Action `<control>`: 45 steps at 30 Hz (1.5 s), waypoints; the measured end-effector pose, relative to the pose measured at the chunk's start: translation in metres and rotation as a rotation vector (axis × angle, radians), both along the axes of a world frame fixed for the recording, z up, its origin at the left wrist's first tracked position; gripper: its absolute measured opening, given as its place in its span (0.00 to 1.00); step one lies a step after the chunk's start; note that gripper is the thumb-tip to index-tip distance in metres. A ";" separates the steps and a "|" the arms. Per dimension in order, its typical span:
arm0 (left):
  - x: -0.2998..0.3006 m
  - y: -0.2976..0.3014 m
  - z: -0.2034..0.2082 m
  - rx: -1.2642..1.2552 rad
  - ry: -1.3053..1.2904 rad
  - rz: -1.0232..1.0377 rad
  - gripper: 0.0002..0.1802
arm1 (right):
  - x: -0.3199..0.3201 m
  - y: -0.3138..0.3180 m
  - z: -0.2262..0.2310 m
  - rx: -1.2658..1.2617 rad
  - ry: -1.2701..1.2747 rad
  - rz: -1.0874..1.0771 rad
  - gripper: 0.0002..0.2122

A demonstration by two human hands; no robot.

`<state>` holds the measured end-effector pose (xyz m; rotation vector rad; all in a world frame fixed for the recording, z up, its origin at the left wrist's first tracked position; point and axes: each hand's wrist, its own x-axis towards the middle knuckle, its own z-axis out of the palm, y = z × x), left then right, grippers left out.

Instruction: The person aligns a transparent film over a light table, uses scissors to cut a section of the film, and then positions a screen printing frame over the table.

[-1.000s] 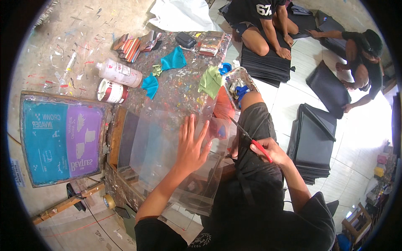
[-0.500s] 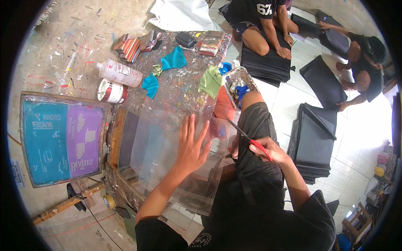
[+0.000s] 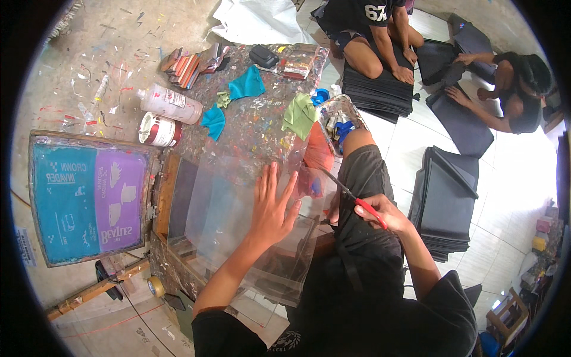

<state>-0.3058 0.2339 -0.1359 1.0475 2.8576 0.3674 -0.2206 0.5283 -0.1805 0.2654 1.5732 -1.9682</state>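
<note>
**Left hand (image 3: pixel 272 208) flat on a clear plastic sheet (image 3: pixel 223 205), scissors (image 3: pixel 357 200) in the right hand (image 3: pixel 383 215)**

We look down past a black T-shirt at the bottom of the frame. At the centre, the left hand rests palm down on the sheet, its fingers spread wide. Right of centre, the right hand is closed around the red handle of the scissors, whose dark blades point up and left, over the sheet's right edge or just beside it; we cannot tell which. The sheet slants across the middle of the frame, and we see a reddish bundle (image 3: pixel 319 153) near its upper right corner.

Above it spreads a paint-spattered tabletop (image 3: pixel 267 110), with a crumpled green cloth (image 3: pixel 299 116), a teal cloth (image 3: pixel 247 84), a pinkish bottle (image 3: pixel 172 103) lying on its side and a dark red and white tin (image 3: pixel 159 131). At the left, we find a framed panel (image 3: pixel 62 202) in teal and purple.

Farther off, on pale floor tiles at right, sits a black stack (image 3: pixel 443 205). At the upper centre-right, one co-worker (image 3: pixel 363 24) leans both hands on another dark pile (image 3: pixel 377 89); at the upper right, a second co-worker (image 3: pixel 526 113) reaches over black sheets (image 3: pixel 461 122).
</note>
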 end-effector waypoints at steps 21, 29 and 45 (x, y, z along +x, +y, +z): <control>-0.034 -0.118 0.007 -0.046 0.122 0.681 0.50 | -0.037 -0.057 -0.015 -0.023 0.060 -0.397 0.12; -0.046 -0.139 -0.013 0.067 0.123 0.724 0.55 | -0.040 -0.069 -0.028 0.094 0.253 -0.382 0.07; -0.030 -0.132 0.005 0.078 -0.094 0.928 0.58 | -0.043 -0.088 -0.043 0.092 0.257 -0.466 0.11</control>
